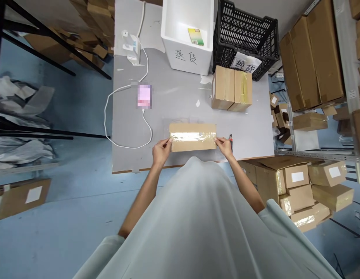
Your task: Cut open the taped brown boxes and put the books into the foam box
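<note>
Counted on the table (174, 100): one held carton (193, 144) and two further cartons (243, 91) — three in all. White bins (187, 58), one; black crates (246, 27), one; red-and-black tools (231, 142), one. Packets (195, 36) in the bin — one. Hands (161, 153) present: two, one left, one right.

The worktop (180, 106) is plain grey, the floor (81, 217) blue. The bin (185, 58) is white with black handwriting, the crate (243, 27) black, the shirt (209, 217) pale grey-green. The long box (193, 147) is brown with a shiny yellowish stripe of tape (193, 136).
</note>
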Demonstrator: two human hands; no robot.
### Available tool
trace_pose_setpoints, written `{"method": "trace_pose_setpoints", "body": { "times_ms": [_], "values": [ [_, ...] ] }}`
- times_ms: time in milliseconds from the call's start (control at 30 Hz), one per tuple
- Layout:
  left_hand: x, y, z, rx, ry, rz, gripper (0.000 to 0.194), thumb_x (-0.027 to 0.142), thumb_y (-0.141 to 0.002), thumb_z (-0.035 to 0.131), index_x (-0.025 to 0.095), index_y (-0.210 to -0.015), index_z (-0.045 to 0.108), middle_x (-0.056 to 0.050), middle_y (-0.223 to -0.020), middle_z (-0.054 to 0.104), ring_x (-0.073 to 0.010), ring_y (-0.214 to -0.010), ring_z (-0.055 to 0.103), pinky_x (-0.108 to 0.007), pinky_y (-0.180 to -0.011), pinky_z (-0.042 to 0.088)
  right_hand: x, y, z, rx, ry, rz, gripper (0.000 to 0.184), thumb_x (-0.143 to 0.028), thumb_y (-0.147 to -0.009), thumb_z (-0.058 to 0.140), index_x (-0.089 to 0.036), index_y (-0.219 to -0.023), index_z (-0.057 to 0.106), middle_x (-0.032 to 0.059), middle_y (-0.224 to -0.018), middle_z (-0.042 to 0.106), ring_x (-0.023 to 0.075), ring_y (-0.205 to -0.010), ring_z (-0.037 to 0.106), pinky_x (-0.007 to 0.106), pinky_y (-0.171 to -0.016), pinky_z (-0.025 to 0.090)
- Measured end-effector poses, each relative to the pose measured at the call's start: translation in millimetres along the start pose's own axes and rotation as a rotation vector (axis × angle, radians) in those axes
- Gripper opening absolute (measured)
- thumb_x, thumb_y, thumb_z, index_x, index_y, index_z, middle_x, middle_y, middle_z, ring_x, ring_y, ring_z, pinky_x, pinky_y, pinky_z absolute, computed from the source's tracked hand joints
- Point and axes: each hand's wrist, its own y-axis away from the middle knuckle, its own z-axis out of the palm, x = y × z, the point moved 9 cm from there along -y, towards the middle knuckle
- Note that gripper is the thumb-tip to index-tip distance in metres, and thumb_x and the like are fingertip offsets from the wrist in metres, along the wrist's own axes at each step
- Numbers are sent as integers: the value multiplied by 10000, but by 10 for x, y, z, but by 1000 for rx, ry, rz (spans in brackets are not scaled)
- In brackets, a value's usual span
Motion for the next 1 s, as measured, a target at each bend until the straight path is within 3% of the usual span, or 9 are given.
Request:
{"method": "trace_pose_setpoints", "body": {
  "times_ms": [100, 167, 300, 400, 600, 700, 833, 900, 1000],
  "values": [
    [-281, -11, 44, -41, 157, -161, 621, 647, -1101, 603, 125, -1329, 852, -181, -1259, 863, -297, -1061, 832, -475, -1075, 669, 150, 20, 3, -31, -76, 61, 748, -912, -947, 661, -230, -1138, 901, 152, -1246, 868, 362, -1105, 856, 595, -1112, 693],
    [-448, 8, 66, -52, 197, -239, 630, 606, -1113, 585, 106, -1434, 792, -225, -1355, 834, -298, -1108, 839, -501, -1085, 674, 285, 51, 7, -38, -98, 116, 762, -873, -991, 602, -212, -1265, 864, 172, -1254, 859, 346, -1106, 848, 604, -1102, 695],
    [-612, 76, 130, -89, 152, -256, 626, 411, -888, 858, 156, -1455, 778, -217, -1458, 805, -353, -1270, 810, -562, -1209, 609, 494, 135, 90, -67, -74, 176, 691, -584, -927, 749, -206, -1505, 767, 175, -1331, 851, 316, -1166, 818, 577, -1139, 666],
    [-636, 124, 241, -142, 145, -241, 760, 265, -715, 922, 193, -1457, 776, -185, -1444, 817, -373, -1279, 807, -577, -1211, 608, 537, 181, 229, -119, -72, 176, 738, -403, -819, 815, -215, -1530, 760, 161, -1403, 837, 322, -1300, 778, 551, -1224, 603],
    [-581, 134, 431, -183, 141, -201, 537, 251, -629, 915, 236, -1162, 850, -125, -1179, 883, -404, -1264, 806, -571, -1214, 605, 498, 214, 394, -163, -86, 145, 683, -468, -797, 880, -218, -1427, 798, 143, -1444, 816, 332, -1413, 716, 553, -1286, 545],
    [-481, 156, 444, -201, 172, -159, 548, 306, -668, 894, 218, -1207, 850, -152, -1359, 853, -406, -1443, 731, -591, -1292, 545, 480, 243, 352, -142, -90, 144, 664, -561, -837, 874, -211, -1396, 797, 162, -1474, 782, 335, -1424, 709, 536, -1253, 578],
    [-268, 220, 353, -215, 227, -123, 561, 353, -747, 869, 219, -1292, 850, -142, -1557, 775, -376, -1605, 613, -547, -1373, 469, 311, 291, 217, -128, -107, 62, 708, -699, -897, 841, -231, -1426, 793, 162, -1584, 716, 343, -1527, 643, 532, -1320, 528],
    [-136, 239, 287, -207, 258, -108, 557, 435, -836, 854, 204, -1342, 842, -145, -1557, 774, -359, -1556, 656, -512, -1351, 501, 176, 300, 139, -117, -103, -2, 745, -775, -914, 813, -232, -1424, 812, 170, -1571, 721, 356, -1524, 636, 519, -1298, 556],
    [40, 228, 197, -168, 245, -73, 650, 624, -946, 799, 154, -1394, 821, -169, -1479, 806, -336, -1371, 759, -453, -1219, 606, 42, 276, 53, -81, -41, -35, 771, -866, -938, 738, -222, -1343, 864, 173, -1399, 784, 356, -1365, 711, 482, -1170, 650]
  ]
}}
